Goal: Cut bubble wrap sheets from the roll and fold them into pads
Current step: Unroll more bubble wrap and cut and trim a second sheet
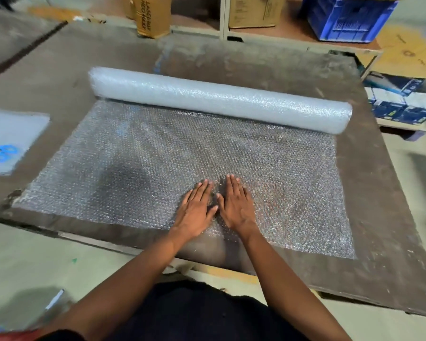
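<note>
Bubble wrap is paid out from the roll [219, 99] across the brown worktop [391, 205], and the unrolled sheet [108, 163] is still joined to it, so no cut is made on this length. The left hand [196, 209] and right hand [236, 204] are laid flat on the sheet side by side, fingers straight, nothing gripped. One folded pad [8, 139] lies at the far left with blue scissors [4, 152] on it. Cutting and folding are judged still to come.

Person w/ bare forearms, no watch/rings visible; left hand [194, 212] & right hand [236, 205] ungloved; dark black garment [194, 313] on torso.
</note>
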Motion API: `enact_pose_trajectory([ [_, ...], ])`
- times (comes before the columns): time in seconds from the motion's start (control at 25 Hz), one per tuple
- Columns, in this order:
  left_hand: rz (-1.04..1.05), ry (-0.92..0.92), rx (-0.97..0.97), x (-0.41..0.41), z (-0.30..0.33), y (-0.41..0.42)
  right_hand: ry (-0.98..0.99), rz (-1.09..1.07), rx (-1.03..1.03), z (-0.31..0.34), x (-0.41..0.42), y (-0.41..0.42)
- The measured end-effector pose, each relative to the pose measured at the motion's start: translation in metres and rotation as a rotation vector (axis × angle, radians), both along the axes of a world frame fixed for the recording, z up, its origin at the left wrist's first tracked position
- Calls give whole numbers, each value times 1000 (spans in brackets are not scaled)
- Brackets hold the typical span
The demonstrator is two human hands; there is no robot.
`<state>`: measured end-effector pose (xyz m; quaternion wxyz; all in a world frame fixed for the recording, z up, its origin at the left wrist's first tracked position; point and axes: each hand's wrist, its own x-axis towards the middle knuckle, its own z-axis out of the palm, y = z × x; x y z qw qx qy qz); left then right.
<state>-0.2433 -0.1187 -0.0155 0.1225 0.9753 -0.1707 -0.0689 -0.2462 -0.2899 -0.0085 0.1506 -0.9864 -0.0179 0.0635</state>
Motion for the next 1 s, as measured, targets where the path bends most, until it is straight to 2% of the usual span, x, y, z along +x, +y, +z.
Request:
enact_pose_trajectory([
  [0.4, 190, -27, -123, 38, 8, 149, -49, 108, 30, 5, 59, 151],
  [0.68, 291, -47, -175, 91, -1, 346, -85, 148, 109, 7, 128, 360],
  [1.0, 309, -146, -138, 146, 4, 524, -76, 213, 133, 5, 175, 545],
])
